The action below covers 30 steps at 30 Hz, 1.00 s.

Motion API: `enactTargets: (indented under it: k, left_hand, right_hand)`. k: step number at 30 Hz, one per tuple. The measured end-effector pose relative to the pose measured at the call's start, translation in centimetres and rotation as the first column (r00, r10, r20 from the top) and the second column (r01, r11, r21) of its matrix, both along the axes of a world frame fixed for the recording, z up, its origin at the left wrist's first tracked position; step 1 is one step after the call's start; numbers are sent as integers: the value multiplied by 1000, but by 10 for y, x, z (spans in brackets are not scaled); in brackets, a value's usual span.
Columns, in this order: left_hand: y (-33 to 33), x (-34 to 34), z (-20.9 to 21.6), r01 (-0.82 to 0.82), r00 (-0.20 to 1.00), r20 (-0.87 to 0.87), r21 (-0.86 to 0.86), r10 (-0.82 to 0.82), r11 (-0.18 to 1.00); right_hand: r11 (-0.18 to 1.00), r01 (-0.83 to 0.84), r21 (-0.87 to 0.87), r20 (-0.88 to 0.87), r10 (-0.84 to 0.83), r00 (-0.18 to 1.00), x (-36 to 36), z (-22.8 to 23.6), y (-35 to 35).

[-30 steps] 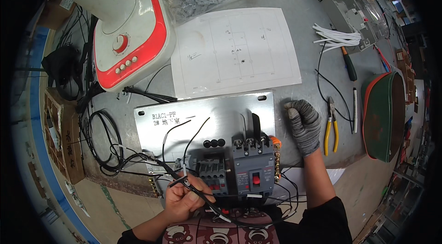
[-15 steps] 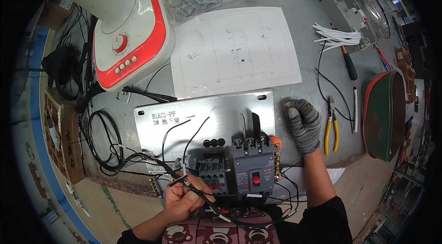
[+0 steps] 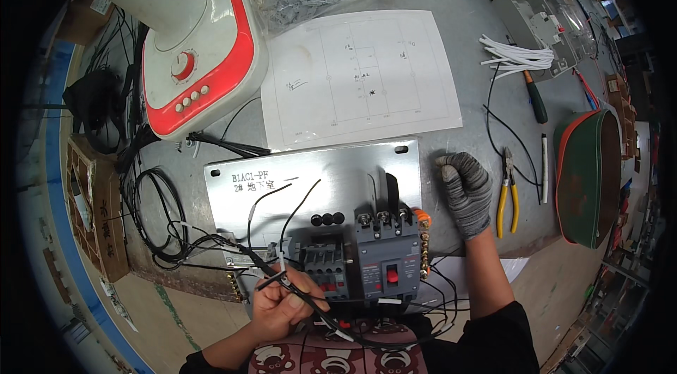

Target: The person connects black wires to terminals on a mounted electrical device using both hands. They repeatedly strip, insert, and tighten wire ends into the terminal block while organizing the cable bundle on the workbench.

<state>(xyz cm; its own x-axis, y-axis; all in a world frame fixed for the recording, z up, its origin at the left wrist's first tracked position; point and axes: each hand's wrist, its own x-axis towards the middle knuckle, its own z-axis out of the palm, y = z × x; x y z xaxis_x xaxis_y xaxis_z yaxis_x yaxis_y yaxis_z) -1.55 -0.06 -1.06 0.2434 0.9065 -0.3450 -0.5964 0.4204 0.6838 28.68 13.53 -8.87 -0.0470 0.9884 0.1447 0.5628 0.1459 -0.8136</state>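
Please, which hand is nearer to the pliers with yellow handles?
Right. The gloved right hand is just left of the pliers, not touching them. The left hand is farther away, to their lower left, holding black wires.

bare left hand (image 3: 285, 305) is gripping, near-centre | gloved right hand (image 3: 465, 190) is forming a loose fist, farther right | forearms (image 3: 489, 279) are extending far-ward
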Motion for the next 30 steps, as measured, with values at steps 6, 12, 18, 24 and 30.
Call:
enactTargets:
  k: [6, 12, 18, 24, 30]
  left_hand:
    - [0, 0, -1, 5, 1000, -8, 6, -5, 1000]
    - [0, 0, -1, 1, 1000, -12, 1, -1, 1000]
    - [0, 0, -1, -1, 1000, -18, 11, 1, 1000]
    - [0, 0, -1, 3, 1000, -21, 6, -2, 1000]
    - [0, -1, -1, 9, 1000, -18, -5, -9, 1000]
  right_hand:
    - [1000, 1, 2, -8, -1, 1000, 0, -1, 0]
    - [1000, 1, 3, -6, -1, 1000, -1, -1, 0]
    - [1000, 1, 10, -7, -1, 1000, -1, 1, 0]
    - [1000, 0, 9, 4, 0, 1000, -1, 2, 0]
    - [1000, 1, 6, 7, -1, 1000, -1, 1, 0]
